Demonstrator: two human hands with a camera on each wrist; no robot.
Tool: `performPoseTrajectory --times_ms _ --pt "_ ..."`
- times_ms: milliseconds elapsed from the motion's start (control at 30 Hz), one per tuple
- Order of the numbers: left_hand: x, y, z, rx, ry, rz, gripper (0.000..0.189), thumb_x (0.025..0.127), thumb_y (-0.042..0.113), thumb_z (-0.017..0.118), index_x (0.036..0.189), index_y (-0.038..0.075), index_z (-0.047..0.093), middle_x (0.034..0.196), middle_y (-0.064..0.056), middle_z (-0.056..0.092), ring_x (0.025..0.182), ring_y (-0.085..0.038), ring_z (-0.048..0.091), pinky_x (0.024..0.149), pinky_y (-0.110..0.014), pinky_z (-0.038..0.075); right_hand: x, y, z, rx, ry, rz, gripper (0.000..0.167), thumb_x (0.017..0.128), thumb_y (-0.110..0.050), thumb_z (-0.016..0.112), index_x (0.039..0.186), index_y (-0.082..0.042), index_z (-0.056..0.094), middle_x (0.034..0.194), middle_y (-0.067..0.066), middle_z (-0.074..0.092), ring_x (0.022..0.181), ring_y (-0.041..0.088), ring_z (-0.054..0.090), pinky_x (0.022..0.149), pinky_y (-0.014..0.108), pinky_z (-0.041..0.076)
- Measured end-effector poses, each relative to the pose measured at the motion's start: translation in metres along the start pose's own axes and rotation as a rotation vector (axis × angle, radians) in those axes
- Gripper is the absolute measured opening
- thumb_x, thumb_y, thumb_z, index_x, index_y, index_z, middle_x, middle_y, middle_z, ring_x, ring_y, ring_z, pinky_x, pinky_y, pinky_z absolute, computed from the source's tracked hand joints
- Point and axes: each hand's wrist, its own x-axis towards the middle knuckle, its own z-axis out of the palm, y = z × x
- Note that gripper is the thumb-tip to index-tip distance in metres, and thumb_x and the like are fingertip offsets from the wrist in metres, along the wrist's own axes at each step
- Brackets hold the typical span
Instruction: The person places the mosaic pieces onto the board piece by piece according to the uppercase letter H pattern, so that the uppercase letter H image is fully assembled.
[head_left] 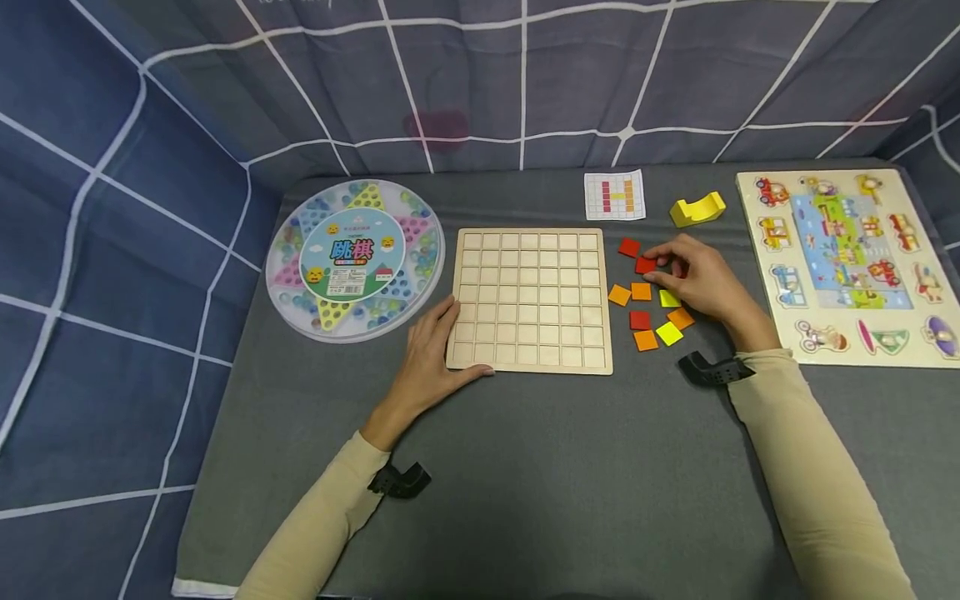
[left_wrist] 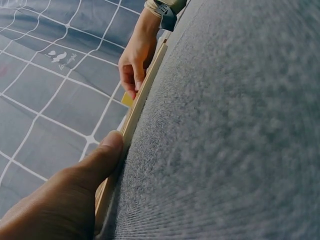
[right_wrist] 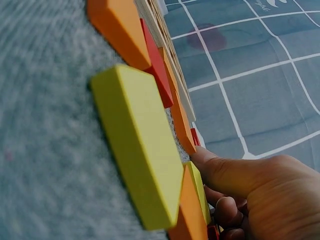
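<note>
My left hand (head_left: 426, 360) lies at the near left corner of a wooden grid board (head_left: 531, 302), fingers along its left side and thumb against the near edge. The board's square cells hold nothing. To its right, my right hand (head_left: 697, 275) has thumb and index finger on either side of a red square tile (head_left: 644, 265), pinching it at the table; the other fingers curl under. Close by lie another red tile (head_left: 628, 247), several orange tiles (head_left: 645, 340) and a yellow tile (head_left: 669, 334). In the right wrist view, the thumb (right_wrist: 225, 172) reaches past a large-looking yellow tile (right_wrist: 137, 145).
A pattern card (head_left: 615, 196) with a red and yellow figure lies behind the tiles, beside a yellow curved block (head_left: 697, 209). At left sits a round Chinese checkers box (head_left: 356, 258) of marbles. A picture puzzle board (head_left: 780, 321) occupies the right. Grid-patterned cloth (head_left: 480, 83) hangs behind.
</note>
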Motion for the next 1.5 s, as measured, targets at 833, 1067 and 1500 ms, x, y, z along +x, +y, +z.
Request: performPoseTrajectory --times_ms 833,1067,1500 --pt "0.000 0.003 -0.003 0.001 0.004 0.012 0.103 0.068 0.038 0.090 0.148 -0.002 0.039 0.153 -0.021 0.036 0.137 -0.038 0.037 0.107 -0.059 0.028 -0.002 0.006 0.002 0.075 0.025 0.025 0.025 0.087 -0.015 0.076 0.109 -0.004 0.071 0.090 0.006 0.055 0.067 0.008 0.040 0.061 0.020 0.031" --pt "0.003 0.002 -0.004 0.004 0.009 0.018 0.103 0.069 0.037 0.090 0.148 -0.002 0.037 0.152 -0.022 0.036 0.137 -0.039 0.037 0.108 -0.059 0.028 0.003 0.006 0.000 0.079 0.024 -0.004 0.023 0.086 -0.012 0.076 0.107 -0.005 0.071 0.090 0.005 0.055 0.067 0.008 0.040 0.061 0.020 0.031" --pt "0.001 0.001 -0.002 0.001 -0.020 -0.005 0.104 0.071 0.038 0.088 0.150 -0.002 0.034 0.155 -0.021 0.033 0.139 -0.037 0.035 0.109 -0.057 0.026 0.002 0.008 -0.001 0.068 0.008 -0.019 0.023 0.086 -0.012 0.075 0.108 -0.006 0.072 0.092 0.005 0.055 0.068 0.008 0.040 0.062 0.020 0.030"
